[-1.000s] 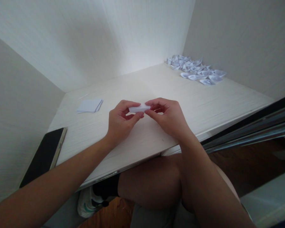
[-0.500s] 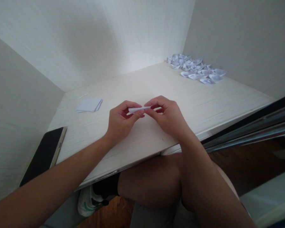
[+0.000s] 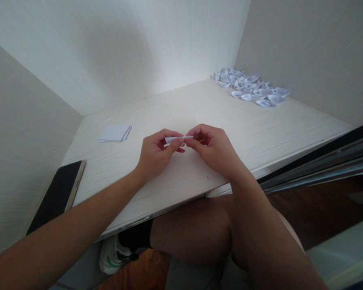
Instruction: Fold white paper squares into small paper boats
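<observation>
A narrow strip of folded white paper (image 3: 170,139) is pinched between both hands above the middle of the tabletop. My left hand (image 3: 159,151) is closed on its left part, thumb in front and fingers behind. My right hand (image 3: 210,147) pinches the right end between thumb and forefinger. The fingertips of the two hands almost meet, and they cover much of the paper. To the left of my hands lies a small stack of white paper sheets (image 3: 114,133).
Many folded white paper pieces (image 3: 248,85) are heaped at the back right, against the wall. A dark flat device with a pale edge (image 3: 59,193) lies at the table's left edge. A thin white sliver (image 3: 107,121) rests behind the stack. Walls enclose the white table (image 3: 169,108).
Both hands stay in nearly the same place, still pinching the paper. The fingers have shifted slightly, and the folded paper looks a little flatter and more level.
</observation>
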`<state>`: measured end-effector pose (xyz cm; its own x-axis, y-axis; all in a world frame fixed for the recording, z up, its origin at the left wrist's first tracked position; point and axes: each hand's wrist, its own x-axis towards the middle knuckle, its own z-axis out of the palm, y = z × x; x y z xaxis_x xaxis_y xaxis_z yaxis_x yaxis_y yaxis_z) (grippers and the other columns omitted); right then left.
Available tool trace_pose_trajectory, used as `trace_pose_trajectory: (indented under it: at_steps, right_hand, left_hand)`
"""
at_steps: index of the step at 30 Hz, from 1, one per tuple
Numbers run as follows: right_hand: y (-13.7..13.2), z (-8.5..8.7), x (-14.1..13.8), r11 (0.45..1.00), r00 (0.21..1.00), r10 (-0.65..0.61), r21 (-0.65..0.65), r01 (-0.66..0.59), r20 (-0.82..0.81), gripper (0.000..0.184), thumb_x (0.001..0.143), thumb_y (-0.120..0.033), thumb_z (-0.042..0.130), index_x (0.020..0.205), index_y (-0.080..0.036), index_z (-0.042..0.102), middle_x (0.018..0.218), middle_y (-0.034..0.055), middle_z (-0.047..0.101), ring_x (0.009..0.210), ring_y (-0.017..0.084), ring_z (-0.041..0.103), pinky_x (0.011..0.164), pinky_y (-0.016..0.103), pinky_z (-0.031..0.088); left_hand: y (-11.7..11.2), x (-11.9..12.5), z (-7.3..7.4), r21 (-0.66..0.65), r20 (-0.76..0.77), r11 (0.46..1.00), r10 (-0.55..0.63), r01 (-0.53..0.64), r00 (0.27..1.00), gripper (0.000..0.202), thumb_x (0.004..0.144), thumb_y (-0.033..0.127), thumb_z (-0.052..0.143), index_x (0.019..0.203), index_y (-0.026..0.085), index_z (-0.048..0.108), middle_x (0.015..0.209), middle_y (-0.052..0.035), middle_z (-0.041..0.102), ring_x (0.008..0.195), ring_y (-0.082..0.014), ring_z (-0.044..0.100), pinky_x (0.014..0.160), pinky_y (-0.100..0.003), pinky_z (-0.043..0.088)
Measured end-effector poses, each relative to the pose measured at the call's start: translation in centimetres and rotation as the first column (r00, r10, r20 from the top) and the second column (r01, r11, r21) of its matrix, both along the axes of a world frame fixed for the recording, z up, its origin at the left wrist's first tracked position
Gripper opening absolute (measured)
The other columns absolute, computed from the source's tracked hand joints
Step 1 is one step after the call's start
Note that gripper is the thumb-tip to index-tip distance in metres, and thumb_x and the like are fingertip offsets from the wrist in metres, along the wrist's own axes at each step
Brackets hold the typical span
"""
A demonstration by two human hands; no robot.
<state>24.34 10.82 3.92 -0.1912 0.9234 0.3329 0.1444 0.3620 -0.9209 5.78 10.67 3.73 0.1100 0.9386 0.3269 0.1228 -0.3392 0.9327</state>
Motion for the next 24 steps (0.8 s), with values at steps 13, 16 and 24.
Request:
trace_pose_trajectory:
  at_steps: [13, 16, 24]
  right_hand:
    - [0.1, -0.2, -0.1, 0.997, 0.987, -0.01, -0.082, -0.004, -0.163, 0.012, 0.082, -0.026, 0.082, 0.084, -0.021, 0.072, 0.083, 0.0016, 0.077, 0.078, 0.017, 0.07, 0.076, 0.033, 0.057]
    - [0.2, -0.3, -0.2, 0.998, 0.985, -0.032, -0.065, 0.021, -0.171, 0.013, 0.081, -0.025, 0.083, 0.083, -0.022, 0.071, 0.083, 0.001, 0.076, 0.078, 0.016, 0.07, 0.076, 0.033, 0.057]
    - [0.1, -0.4, -0.2, 0.998, 0.974, -0.046, -0.045, 0.037, -0.22, 0.018, 0.077, -0.021, 0.086, 0.081, -0.021, 0.069, 0.083, 0.0007, 0.077, 0.075, 0.015, 0.07, 0.073, 0.032, 0.058]
  left_hand:
    - [0.3, -0.1, -0.3, -0.053, 0.1, 0.998, 0.026, -0.021, 0.995, 0.031, 0.074, 0.033, 0.095, 0.095, 0.018, 0.079, 0.079, -0.0017, 0.079, 0.068, -0.0164, 0.077, 0.069, -0.031, 0.069]
    - [0.5, -0.1, -0.7, -0.081, 0.176, 0.997, 0.031, -0.017, 0.984, 0.032, 0.07, 0.032, 0.097, 0.091, 0.018, 0.077, 0.075, -0.0006, 0.078, 0.068, -0.0161, 0.076, 0.071, -0.033, 0.069]
    - [1.2, -0.8, -1.4, -0.073, 0.155, 0.996, -0.043, 0.055, 0.987, 0.026, 0.077, 0.034, 0.095, 0.089, 0.018, 0.079, 0.078, 0.0003, 0.077, 0.065, -0.012, 0.072, 0.064, -0.025, 0.064]
